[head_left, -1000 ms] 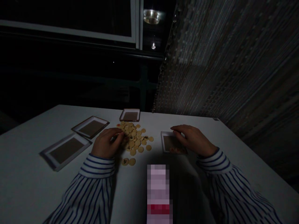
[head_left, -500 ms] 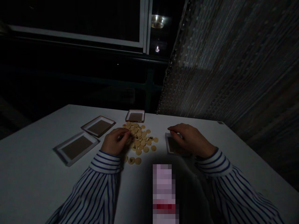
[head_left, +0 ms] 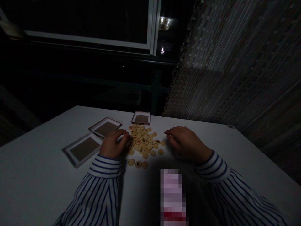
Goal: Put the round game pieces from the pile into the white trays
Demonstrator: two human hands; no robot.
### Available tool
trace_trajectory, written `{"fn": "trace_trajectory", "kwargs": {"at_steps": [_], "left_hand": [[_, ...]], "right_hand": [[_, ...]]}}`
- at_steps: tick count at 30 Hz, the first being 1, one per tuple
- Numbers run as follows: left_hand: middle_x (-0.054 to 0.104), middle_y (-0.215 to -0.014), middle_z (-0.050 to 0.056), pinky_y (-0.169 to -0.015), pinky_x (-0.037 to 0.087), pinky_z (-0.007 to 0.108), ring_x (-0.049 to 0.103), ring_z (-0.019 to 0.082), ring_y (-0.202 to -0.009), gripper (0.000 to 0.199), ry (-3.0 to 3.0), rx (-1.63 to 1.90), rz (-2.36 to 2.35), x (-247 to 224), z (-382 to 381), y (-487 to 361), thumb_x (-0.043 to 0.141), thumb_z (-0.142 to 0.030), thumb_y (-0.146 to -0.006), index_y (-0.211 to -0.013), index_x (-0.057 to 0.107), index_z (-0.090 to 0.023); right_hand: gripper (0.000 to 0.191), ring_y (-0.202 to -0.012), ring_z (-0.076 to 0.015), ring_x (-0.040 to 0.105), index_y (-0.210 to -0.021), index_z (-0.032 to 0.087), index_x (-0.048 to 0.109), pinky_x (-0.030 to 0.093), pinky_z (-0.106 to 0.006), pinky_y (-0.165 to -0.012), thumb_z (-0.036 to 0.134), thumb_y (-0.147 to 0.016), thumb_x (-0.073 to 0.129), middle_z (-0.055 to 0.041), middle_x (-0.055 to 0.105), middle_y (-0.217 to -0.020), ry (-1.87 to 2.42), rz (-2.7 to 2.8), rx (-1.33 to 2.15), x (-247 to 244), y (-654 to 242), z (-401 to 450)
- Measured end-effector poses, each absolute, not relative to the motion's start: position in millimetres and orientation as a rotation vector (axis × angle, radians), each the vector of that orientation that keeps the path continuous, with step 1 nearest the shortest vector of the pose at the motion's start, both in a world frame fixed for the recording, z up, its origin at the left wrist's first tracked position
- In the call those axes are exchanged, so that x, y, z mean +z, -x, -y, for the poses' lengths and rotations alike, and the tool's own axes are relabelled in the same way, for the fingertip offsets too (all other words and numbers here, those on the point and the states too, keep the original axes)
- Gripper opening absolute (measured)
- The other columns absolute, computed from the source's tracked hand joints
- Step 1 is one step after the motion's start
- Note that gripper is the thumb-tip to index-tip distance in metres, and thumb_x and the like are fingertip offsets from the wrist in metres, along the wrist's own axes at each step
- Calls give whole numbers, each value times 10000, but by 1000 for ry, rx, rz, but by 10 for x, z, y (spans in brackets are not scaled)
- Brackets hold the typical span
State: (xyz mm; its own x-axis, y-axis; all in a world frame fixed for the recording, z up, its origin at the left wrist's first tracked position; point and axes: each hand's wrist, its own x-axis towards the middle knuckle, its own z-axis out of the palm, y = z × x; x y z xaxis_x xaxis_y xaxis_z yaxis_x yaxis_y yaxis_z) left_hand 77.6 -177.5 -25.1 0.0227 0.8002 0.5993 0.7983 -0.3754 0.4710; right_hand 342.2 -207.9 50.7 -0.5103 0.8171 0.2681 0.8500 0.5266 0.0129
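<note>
Just right of left hand (head_left: 112, 144): heaped round discs (head_left: 144, 146).

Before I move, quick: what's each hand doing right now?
Left hand: loosely curled at the left edge of the round pieces; can't tell if holding one.
Right hand: loosely curled, right of them; can't tell if holding anything.

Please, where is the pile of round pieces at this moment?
In the head view, the pile lies on the white table between left hand and right hand, in front of the far tray.
</note>
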Motion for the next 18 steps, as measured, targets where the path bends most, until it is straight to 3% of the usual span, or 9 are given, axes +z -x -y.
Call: {"fn": "trace_trajectory", "kwargs": {"at_steps": [9, 18], "left_hand": [[639, -963, 89, -844, 438, 378, 571, 221, -925, 300, -2363, 1159, -1694, -376, 1713, -706, 458, -380, -769, -872, 646, -171], [592, -1085, 81, -880, 409, 406, 521, 225, -1002, 288, -2519, 954, -1514, -429, 1725, -783, 520, -379, -739, -933, 651, -212]], "right_hand": [[292, -902, -188, 525, -1032, 170, 576, 344, -307, -775, 247, -850, 362, -76, 627, -932, 1347, 2686, -219, 436, -3089, 1921], [267, -889, -175, 515, -1010, 178, 571, 322, -302, -747, 241, -851, 367, -61, 620, -928, 1317, 2601, -164, 66, -2894, 1778]]}}
